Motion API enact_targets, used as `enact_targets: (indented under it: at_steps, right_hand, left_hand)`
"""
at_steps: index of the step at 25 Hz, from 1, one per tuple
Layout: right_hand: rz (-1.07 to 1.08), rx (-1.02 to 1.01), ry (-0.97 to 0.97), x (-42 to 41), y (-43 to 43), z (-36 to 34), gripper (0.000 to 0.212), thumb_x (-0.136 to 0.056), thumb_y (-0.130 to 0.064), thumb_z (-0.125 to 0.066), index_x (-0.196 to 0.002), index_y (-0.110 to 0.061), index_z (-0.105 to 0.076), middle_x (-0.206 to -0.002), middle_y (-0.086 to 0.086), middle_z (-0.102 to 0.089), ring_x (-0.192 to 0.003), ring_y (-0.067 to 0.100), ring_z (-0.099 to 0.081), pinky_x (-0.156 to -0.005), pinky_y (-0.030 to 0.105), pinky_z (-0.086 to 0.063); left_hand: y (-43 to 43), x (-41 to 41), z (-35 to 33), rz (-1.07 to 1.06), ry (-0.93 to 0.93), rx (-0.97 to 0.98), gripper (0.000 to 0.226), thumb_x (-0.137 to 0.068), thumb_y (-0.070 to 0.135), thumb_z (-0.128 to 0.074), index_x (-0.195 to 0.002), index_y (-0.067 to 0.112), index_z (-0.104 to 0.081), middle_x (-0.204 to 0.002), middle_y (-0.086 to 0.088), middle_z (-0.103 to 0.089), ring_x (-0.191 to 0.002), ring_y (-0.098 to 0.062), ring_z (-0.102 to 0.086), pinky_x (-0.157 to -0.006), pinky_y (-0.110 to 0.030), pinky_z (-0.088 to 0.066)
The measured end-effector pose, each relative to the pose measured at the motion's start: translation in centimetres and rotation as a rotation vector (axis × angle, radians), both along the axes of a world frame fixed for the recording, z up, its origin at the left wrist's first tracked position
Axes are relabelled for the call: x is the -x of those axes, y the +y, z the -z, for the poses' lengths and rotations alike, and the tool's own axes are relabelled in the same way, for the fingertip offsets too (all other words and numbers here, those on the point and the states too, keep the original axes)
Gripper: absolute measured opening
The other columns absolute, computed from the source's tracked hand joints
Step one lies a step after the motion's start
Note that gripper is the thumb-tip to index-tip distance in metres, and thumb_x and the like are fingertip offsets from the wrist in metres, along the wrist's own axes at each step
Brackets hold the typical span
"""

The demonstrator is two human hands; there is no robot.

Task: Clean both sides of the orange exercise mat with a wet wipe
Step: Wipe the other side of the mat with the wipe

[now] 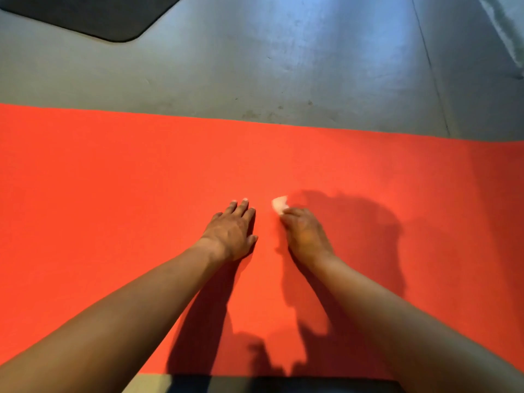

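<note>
Pinched under curled fingers, the wet wipe (279,204) pokes out ahead of the right hand (304,234) on the orange mat (113,180); left hand (232,231) lies flat just beside it, fingers straight; mat spread across grey floor (283,66); dark mat (93,15) far left.

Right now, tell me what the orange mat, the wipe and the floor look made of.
Orange mat: probably foam or rubber, matte; flat colour, no glare. Wet wipe: thin, soft white sheet, likely nonwoven cloth; it bunches under the right hand. Floor: smooth grey, perhaps rubber or vinyl; soft sheen, scuffs, a seam line.
</note>
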State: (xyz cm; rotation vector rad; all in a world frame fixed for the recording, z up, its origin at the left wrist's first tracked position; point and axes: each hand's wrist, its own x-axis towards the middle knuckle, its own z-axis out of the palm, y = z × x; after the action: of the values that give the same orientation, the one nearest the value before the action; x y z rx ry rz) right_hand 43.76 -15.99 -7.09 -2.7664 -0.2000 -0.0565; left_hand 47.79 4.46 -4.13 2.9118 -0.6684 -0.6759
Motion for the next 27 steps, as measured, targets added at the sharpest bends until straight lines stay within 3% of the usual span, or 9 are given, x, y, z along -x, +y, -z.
enact_targets:
  at_steps: [3,6,9,11,15,18,20,24,27]
  right_hand:
    - [0.266,0.005,0.040,-1.2,-1.3,-0.2,0.023,-0.079,0.002,-0.056,-0.088,-0.010,-0.073,-0.102,0.008,-0.069,-0.090,0.035,-0.063,-0.074,0.037,-0.051]
    - [0.125,-0.113,0.064,0.3,1.9,-0.6,0.023,-0.078,-0.004,-0.050,-0.084,-0.011,-0.071,-0.098,0.006,-0.067,-0.090,0.032,-0.064,-0.078,0.041,-0.054]
    - [-0.113,-0.205,0.108,3.3,4.9,-0.8,0.025,-0.083,-0.003,-0.055,-0.098,-0.012,-0.073,-0.105,0.001,-0.066,-0.094,0.025,-0.065,-0.083,0.037,-0.055]
    - [-0.153,-0.187,0.106,3.7,4.1,-0.9,0.024,-0.084,-0.005,-0.056,-0.100,-0.012,-0.073,-0.106,0.000,-0.064,-0.094,0.026,-0.065,-0.081,0.040,-0.055]
    - [0.128,-0.083,0.042,2.7,-1.0,-0.9,0.021,-0.085,-0.006,-0.053,-0.093,-0.011,-0.072,-0.098,0.007,-0.062,-0.087,0.035,-0.064,-0.074,0.043,-0.053]
    - [0.347,-0.129,0.082,2.6,-1.5,-1.2,0.024,-0.088,-0.001,-0.054,-0.097,-0.008,-0.074,-0.101,0.008,-0.063,-0.089,0.034,-0.064,-0.076,0.040,-0.052]
    - [0.256,-0.177,0.098,3.5,0.3,-1.5,0.022,-0.088,-0.003,-0.055,-0.095,-0.011,-0.074,-0.101,0.006,-0.063,-0.090,0.032,-0.065,-0.078,0.039,-0.052]
    - [-0.173,-0.199,0.211,6.9,2.9,-2.1,0.025,-0.084,-0.003,-0.057,-0.097,-0.017,-0.073,-0.102,0.000,-0.064,-0.089,0.025,-0.066,-0.077,0.037,-0.052]
    - [-0.143,-0.126,0.185,5.4,1.0,-2.4,0.023,-0.085,-0.013,-0.051,-0.099,-0.019,-0.069,-0.099,0.001,-0.061,-0.090,0.031,-0.063,-0.075,0.041,-0.051]
  left_hand:
    - [0.1,0.4,0.1,-0.006,0.005,-0.007,0.073,-0.101,0.048,-0.045,-0.160,0.019,-0.014,-0.169,-0.003,0.001,-0.156,-0.026,-0.002,-0.122,-0.049,-0.021]
    - [0.2,0.9,0.0,-0.003,-0.020,0.009,0.071,-0.101,0.046,-0.043,-0.160,0.017,-0.015,-0.169,-0.005,0.000,-0.156,-0.027,-0.003,-0.123,-0.048,-0.020]
    - [0.3,1.2,-0.1,-0.001,-0.016,0.025,0.067,-0.102,0.042,-0.041,-0.159,0.016,-0.016,-0.169,-0.007,-0.001,-0.156,-0.028,-0.003,-0.123,-0.049,-0.020]
    - [0.3,1.5,-0.2,0.004,-0.014,0.022,0.066,-0.102,0.039,-0.041,-0.158,0.015,-0.017,-0.169,-0.008,-0.002,-0.155,-0.029,-0.004,-0.123,-0.048,-0.020]
    - [0.8,2.0,-0.7,0.058,-0.070,0.054,0.057,-0.100,0.040,-0.047,-0.149,0.014,-0.034,-0.164,-0.011,-0.019,-0.152,-0.031,-0.017,-0.118,-0.046,-0.029]
    - [1.1,3.2,-0.9,0.183,-0.117,0.088,0.054,-0.096,0.047,-0.050,-0.141,0.017,-0.044,-0.157,-0.011,-0.030,-0.147,-0.029,-0.027,-0.115,-0.043,-0.034]
    - [1.2,3.9,-0.8,0.239,-0.084,0.058,0.063,-0.095,0.053,-0.050,-0.146,0.017,-0.039,-0.163,-0.015,-0.020,-0.152,-0.031,-0.019,-0.119,-0.044,-0.029]
    - [1.5,3.9,-0.9,0.290,0.004,-0.042,0.093,-0.090,0.073,-0.046,-0.159,0.017,-0.017,-0.168,-0.016,0.003,-0.156,-0.030,0.001,-0.125,-0.046,-0.012]
    - [1.7,3.6,-1.0,0.326,0.035,-0.109,0.110,-0.082,0.083,-0.048,-0.161,0.017,-0.008,-0.167,-0.015,0.010,-0.155,-0.029,0.007,-0.126,-0.047,-0.008]
